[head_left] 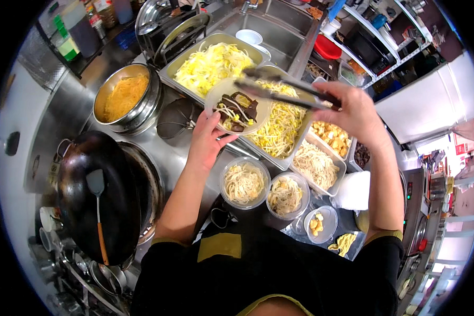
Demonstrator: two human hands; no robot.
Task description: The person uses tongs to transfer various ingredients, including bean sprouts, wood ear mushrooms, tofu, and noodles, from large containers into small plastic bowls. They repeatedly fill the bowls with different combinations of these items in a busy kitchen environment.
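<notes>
Left hand [208, 138]: grasps a clear round bowl [238, 105] of dark mushroom strips and bean sprouts, raised over the bean sprout tray [282, 129]. Right hand [353, 113]: clenched on long tongs [279, 89], tips above the bowl. Step: filling the bowl. Next move likely calls for another pinch of ingredients.

There are three round clear plastic bowls with noodles [244, 183], [286, 195], [237, 107], one small clear cup with yellow pieces [318, 224], one black wok [97, 184] and one pair of metal tongs [284, 89].
</notes>
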